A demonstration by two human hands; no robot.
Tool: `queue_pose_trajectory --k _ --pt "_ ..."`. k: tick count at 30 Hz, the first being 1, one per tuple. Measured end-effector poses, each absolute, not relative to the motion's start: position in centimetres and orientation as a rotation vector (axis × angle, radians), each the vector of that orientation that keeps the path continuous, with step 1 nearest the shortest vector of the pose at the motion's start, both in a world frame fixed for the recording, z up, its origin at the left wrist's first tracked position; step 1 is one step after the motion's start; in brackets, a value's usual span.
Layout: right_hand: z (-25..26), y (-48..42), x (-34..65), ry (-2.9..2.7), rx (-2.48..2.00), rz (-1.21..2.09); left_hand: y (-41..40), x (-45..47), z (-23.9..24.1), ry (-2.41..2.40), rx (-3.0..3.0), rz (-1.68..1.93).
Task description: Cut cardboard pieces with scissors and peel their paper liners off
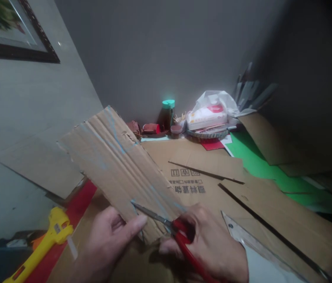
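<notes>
A long piece of corrugated cardboard (118, 157) with blue marks slants up and away to the left. My left hand (109, 236) grips its near end, thumb on top and fingers underneath. In my right hand (207, 239) are red-handled scissors (154, 215), with fingers wrapped around the handles. One scissor blade lies across the cardboard's top face, its tip by a blue mark close to my left thumb. Whether the other blade is beneath the cardboard is hard to see.
A yellow glue gun (44, 243) lies at lower left. Loose cardboard pieces (283, 208) and a clear ruler (251, 239) are at right, over a printed cardboard sheet (160, 153). Against the wall sit a tissue pack (208, 117) and a teal-lidded bottle (168, 112).
</notes>
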State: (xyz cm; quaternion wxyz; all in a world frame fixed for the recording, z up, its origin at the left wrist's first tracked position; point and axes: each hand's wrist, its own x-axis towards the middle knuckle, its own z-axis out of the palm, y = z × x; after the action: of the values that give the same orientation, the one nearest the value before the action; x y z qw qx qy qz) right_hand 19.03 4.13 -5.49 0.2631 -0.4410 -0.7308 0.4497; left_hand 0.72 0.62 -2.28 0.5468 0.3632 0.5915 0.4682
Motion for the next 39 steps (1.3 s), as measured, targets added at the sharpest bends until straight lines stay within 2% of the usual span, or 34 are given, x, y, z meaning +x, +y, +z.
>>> queue_pose_trajectory --k 4,12,15,19,21,24,29,39 --pt "-5.0 4.0 19.2 -1.829 -1.255 1.456 0.5 -0.1 -2.0 1.301 0.804 1.126" --pt "-3.5 4.1 19.5 -1.756 -1.163 1.704 0.7 -0.5 -2.5 1.41 0.858 1.167" --pt "-3.0 4.2 20.0 -1.888 -1.057 1.64 0.7 -0.7 -2.7 1.357 0.839 1.192" --pt "-2.5 3.7 20.4 -2.078 -1.28 1.426 0.7 -0.9 -2.9 1.296 0.848 1.212" --pt "-2.4 3.4 20.5 -2.091 -1.236 1.406 0.7 -1.0 -3.1 1.287 0.835 1.225" --pt "-2.5 3.4 20.5 -2.087 -1.014 1.457 0.6 -1.0 -3.1 1.32 0.821 1.226" --pt "-3.0 3.6 20.0 -1.998 -1.165 1.603 0.6 -1.1 -3.1 1.365 0.928 1.204" --pt "-3.2 3.3 19.3 -1.89 -1.134 1.725 0.7 0.1 -1.9 1.505 0.981 1.199"
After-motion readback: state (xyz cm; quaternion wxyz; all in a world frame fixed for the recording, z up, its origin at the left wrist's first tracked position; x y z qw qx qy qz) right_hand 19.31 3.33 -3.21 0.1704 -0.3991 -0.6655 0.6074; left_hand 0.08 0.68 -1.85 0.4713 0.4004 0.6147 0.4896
